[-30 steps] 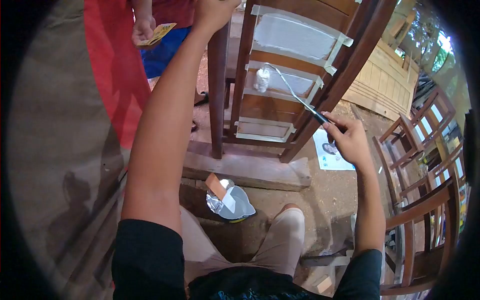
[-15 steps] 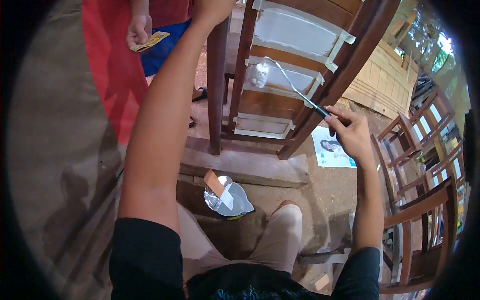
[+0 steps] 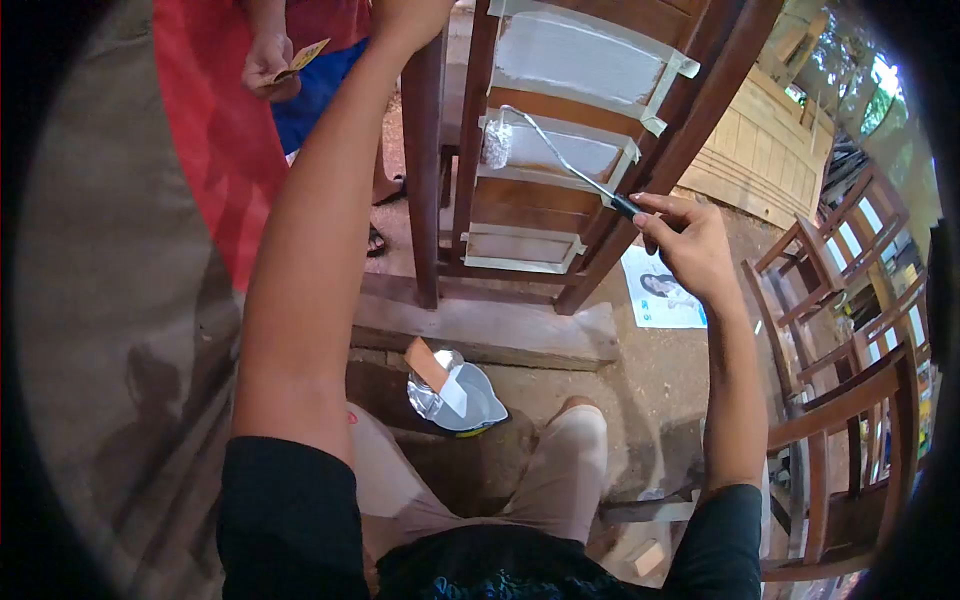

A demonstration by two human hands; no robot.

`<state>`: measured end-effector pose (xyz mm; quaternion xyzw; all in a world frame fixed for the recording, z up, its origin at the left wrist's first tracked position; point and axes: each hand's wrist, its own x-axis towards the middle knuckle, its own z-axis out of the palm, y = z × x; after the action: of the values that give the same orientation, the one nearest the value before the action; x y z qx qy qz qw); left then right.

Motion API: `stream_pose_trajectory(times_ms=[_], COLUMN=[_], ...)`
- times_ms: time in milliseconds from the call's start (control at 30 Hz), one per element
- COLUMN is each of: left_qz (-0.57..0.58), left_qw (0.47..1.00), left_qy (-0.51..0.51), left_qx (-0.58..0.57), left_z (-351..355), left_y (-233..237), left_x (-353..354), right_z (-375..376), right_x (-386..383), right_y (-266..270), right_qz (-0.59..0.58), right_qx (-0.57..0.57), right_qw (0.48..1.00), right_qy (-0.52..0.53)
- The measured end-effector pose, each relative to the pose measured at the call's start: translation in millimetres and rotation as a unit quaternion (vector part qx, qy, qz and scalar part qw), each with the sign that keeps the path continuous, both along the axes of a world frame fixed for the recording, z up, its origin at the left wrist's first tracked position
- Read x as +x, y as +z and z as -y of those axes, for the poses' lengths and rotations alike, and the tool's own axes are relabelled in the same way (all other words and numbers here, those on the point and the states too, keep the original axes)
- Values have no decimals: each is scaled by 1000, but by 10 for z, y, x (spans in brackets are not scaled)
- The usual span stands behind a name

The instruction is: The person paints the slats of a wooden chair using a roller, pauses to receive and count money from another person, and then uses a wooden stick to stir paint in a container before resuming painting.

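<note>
In my right hand (image 3: 690, 245) is the black handle of a small paint roller (image 3: 560, 155), gripped between thumb and fingers. Its white fluffy roller head (image 3: 497, 145) lies at the left end of a white-painted panel (image 3: 565, 150) on a brown wooden chair back (image 3: 535, 205). Masking tape (image 3: 627, 165) edges the panels; a larger one above (image 3: 570, 60) is white too. My left hand (image 3: 415, 18) is at the top edge beside the chair's upright post (image 3: 424, 170), its fingers cut off by the frame.
A paint tin (image 3: 485, 400) with peeled foil and a wooden stick (image 3: 427, 365) stands between my legs and the wooden beam (image 3: 500, 330). Another person's hand (image 3: 268, 65) holds a yellowish paper. More wooden chairs (image 3: 850, 440) stand at right, near a printed sheet (image 3: 660, 290).
My right hand and the roller have shifted slightly left and up in view, the roller head moving toward the panel's left end. The other person's paper has tilted.
</note>
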<state>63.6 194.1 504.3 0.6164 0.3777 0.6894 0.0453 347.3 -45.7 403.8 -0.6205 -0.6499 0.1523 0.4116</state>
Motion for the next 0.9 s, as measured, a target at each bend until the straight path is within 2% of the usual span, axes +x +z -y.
stream_pose_trajectory(times_ms=[33,100,167,200,300,333,433,567,700,800,900], left_qz=[-4,6,-15,-13,-15,-58,-71,-78,-73,-95,-97], left_qw=[1000,1000,998,999,998,993,994,989,995,991,986], left_qy=[12,-27,16,14,-27,104,50,124,29,73,138], left_qx=[3,4,-53,-40,-48,-26,-70,-33,-57,-60,10], left_z=[-39,-124,104,71,94,-47,-59,-200,32,-31,-228], left_y=[-8,-23,34,29,29,20,20,-15,26,44,-49], left_x=[-36,-56,-60,-52,-57,-116,-125,-121,-135,-148,-180], right_z=[-2,16,101,142,185,181,117,238,677,1040,1288], right_x=[13,71,136,198,196,183,51,88,350,389,389], right_y=[-2,-9,24,27,-1,-2,-28,-68,-433,-986,-1705], right_qz=[7,21,11,3,-25,-36,-37,-26,-83,-149,-234], right_qx=[5,16,-11,-14,-26,-32,-5,-9,-9,-19,-92], right_qw=[1000,1000,999,999,999,998,999,999,994,984,965], right_qy=[-3,4,-29,-30,-39,-43,-21,-46,-68,-94,-67])
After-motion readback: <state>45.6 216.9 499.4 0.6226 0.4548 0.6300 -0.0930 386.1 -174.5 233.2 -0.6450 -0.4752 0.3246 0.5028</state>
